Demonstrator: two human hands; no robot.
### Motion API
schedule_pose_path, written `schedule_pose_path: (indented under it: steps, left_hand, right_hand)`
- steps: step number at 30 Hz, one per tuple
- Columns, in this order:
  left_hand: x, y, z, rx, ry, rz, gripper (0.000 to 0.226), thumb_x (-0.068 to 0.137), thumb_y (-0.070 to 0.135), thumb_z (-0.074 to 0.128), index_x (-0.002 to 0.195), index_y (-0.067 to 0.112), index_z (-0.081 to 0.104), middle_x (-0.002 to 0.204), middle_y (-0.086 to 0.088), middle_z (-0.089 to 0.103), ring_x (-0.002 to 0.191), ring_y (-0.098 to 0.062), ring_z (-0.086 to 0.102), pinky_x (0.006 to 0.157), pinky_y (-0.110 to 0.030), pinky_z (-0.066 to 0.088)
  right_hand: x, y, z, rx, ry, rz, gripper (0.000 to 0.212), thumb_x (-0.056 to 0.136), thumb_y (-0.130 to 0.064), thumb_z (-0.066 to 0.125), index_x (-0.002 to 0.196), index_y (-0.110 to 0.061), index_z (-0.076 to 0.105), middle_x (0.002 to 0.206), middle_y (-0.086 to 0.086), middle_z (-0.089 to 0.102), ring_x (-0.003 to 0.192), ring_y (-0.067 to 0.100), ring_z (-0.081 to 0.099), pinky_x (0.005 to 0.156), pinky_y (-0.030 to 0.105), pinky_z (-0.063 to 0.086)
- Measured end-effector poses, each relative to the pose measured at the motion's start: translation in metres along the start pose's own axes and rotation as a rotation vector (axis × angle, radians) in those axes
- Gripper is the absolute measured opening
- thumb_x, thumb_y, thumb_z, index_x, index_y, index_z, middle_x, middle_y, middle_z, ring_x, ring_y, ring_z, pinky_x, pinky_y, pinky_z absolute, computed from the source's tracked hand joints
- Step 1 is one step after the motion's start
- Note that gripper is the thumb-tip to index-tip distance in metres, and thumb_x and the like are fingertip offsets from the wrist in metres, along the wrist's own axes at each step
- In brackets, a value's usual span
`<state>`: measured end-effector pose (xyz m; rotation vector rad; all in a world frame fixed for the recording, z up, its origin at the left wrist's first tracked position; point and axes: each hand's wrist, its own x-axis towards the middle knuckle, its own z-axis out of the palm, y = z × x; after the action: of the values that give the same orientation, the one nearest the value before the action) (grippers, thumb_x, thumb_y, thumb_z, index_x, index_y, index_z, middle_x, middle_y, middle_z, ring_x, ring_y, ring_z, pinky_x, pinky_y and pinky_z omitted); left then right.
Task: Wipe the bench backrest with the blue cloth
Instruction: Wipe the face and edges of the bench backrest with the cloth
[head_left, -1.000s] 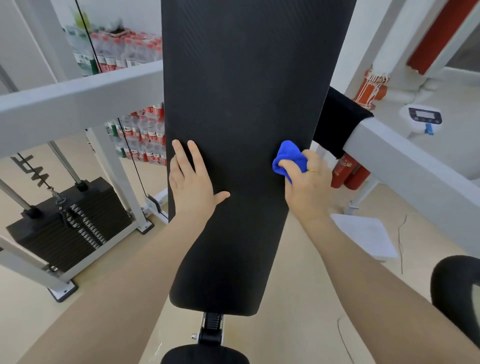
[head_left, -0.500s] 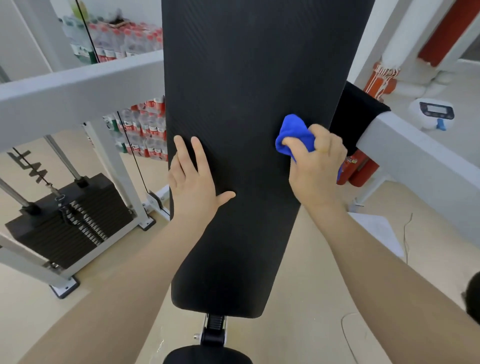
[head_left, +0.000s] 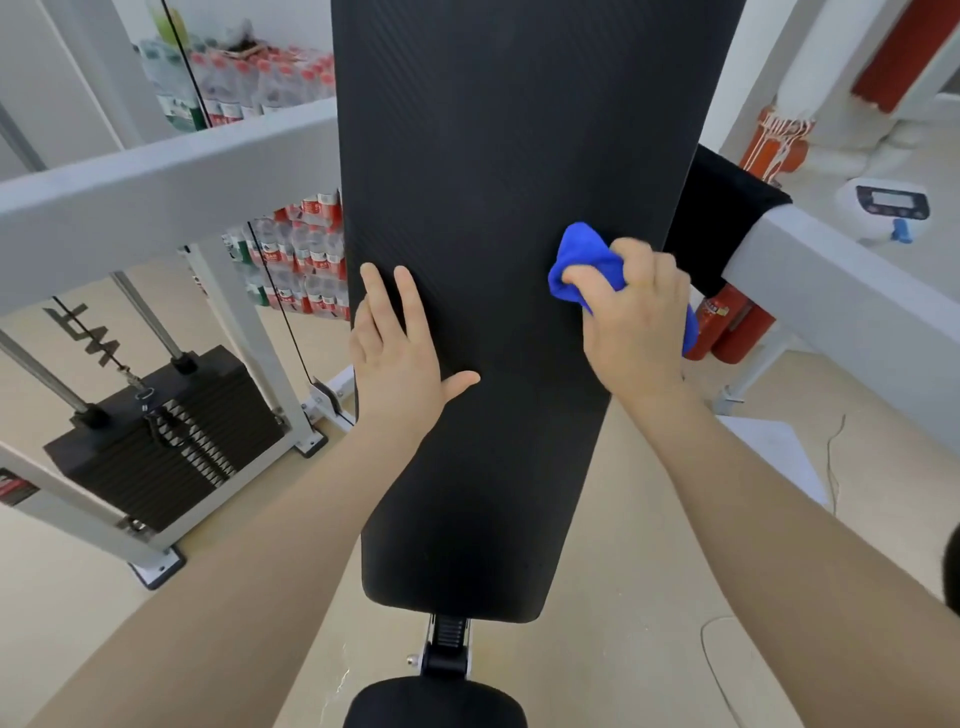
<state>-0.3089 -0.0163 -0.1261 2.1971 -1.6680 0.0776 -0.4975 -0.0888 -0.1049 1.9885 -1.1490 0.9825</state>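
Observation:
The black padded bench backrest (head_left: 498, 197) rises up the middle of the view, tilted away from me. My right hand (head_left: 636, 322) grips a bunched blue cloth (head_left: 584, 262) and presses it against the backrest near its right edge, about halfway up. A corner of the cloth hangs out under the hand on the right. My left hand (head_left: 397, 348) lies flat on the left side of the pad, fingers straight and thumb spread toward the middle.
A grey frame bar (head_left: 156, 192) crosses on the left, above a black weight stack (head_left: 166, 436) with cables. Another grey bar (head_left: 852, 291) with a black pad runs on the right. Red fire extinguishers (head_left: 732, 322), stacked water bottles (head_left: 296, 265) and the seat pad (head_left: 434, 704) are also near.
My right hand has moved the blue cloth up the backrest's right side and then slightly inward. The left hand has stayed flat in place.

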Motion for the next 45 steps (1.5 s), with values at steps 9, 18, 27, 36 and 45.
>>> schedule_pose_path:
  steps: [9,18,27,36,45]
  left_hand:
    - [-0.004,-0.014,0.002,-0.057,-0.03,0.067,0.124,0.068,0.044,0.077,0.145,0.01,-0.013,0.153,-0.018,-0.02,0.142,-0.038,-0.002,0.114,-0.045,0.009]
    - [-0.008,-0.013,0.006,-0.028,-0.032,0.087,0.123,0.069,0.037,0.078,0.145,0.009,-0.014,0.152,-0.018,-0.021,0.142,-0.037,-0.006,0.114,-0.043,0.004]
    - [-0.007,-0.028,0.005,0.043,-0.052,0.177,0.122,0.069,0.039,0.077,0.145,0.011,-0.014,0.152,-0.019,-0.021,0.142,-0.037,-0.005,0.114,-0.046,0.008]
    - [-0.004,-0.032,0.016,0.056,0.025,0.192,0.121,0.069,0.044,0.075,0.146,0.011,-0.011,0.154,-0.018,-0.016,0.143,-0.035,-0.005,0.114,-0.045,0.004]
    - [-0.005,-0.039,0.025,-0.299,-0.056,-0.192,0.137,0.059,0.046,0.082,0.144,0.014,-0.021,0.155,-0.015,0.008,0.141,-0.033,0.017,0.113,-0.048,0.019]
  right_hand:
    - [-0.133,-0.032,0.009,0.056,-0.4,-0.182,0.048,0.049,-0.002,0.081,0.092,-0.02,0.07,0.106,0.013,0.049,0.078,0.031,0.051,0.067,0.037,0.046]
    - [-0.041,-0.01,0.004,-0.018,-0.13,-0.046,0.041,0.064,-0.002,0.073,0.1,-0.018,0.067,0.111,0.007,0.034,0.088,0.027,0.034,0.071,0.037,0.04]
    - [-0.083,-0.031,-0.003,0.017,-0.333,-0.187,0.038,0.056,-0.001,0.078,0.09,-0.016,0.068,0.1,0.013,0.061,0.079,0.031,0.052,0.066,0.038,0.047]
    - [-0.077,-0.054,0.014,0.031,-0.21,-0.093,0.03,0.071,-0.005,0.067,0.098,-0.016,0.067,0.102,0.014,0.058,0.074,0.031,0.051,0.065,0.038,0.043]
    - [-0.048,-0.05,0.003,0.032,-0.259,-0.201,0.036,0.066,0.001,0.069,0.098,-0.014,0.067,0.105,0.015,0.056,0.075,0.033,0.054,0.064,0.04,0.045]
